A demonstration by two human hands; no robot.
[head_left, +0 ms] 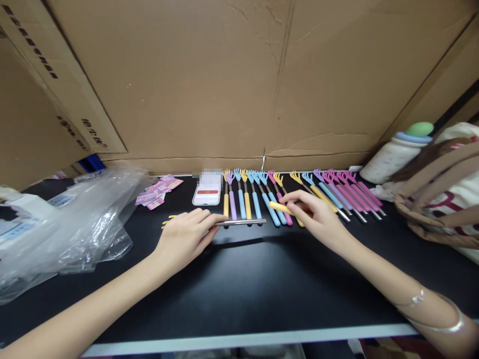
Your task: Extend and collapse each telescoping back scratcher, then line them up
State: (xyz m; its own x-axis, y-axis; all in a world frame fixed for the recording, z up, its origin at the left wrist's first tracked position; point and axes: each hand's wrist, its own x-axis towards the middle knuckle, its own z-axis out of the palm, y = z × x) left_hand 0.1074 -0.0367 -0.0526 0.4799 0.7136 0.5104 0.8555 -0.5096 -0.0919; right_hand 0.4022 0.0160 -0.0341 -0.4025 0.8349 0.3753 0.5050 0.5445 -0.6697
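Note:
My left hand [187,234] grips a back scratcher with a yellow claw end sticking out to its left and a metal rod [241,222] running right, held level just above the black table [243,294]. My right hand [314,214] pinches a loose yellow handle sleeve [280,207] near the rod's right end. Behind both hands lies a row of several back scratchers [262,197] with yellow, purple, blue and pink handles, claws pointing away from me.
A white phone [207,193] lies left of the row, and small pink cards [159,192] lie further left. Crumpled clear plastic bags [75,224] cover the left side. A brown-strapped bag [441,199] and a white bottle [396,154] stand at right. A cardboard wall [239,80] closes the back.

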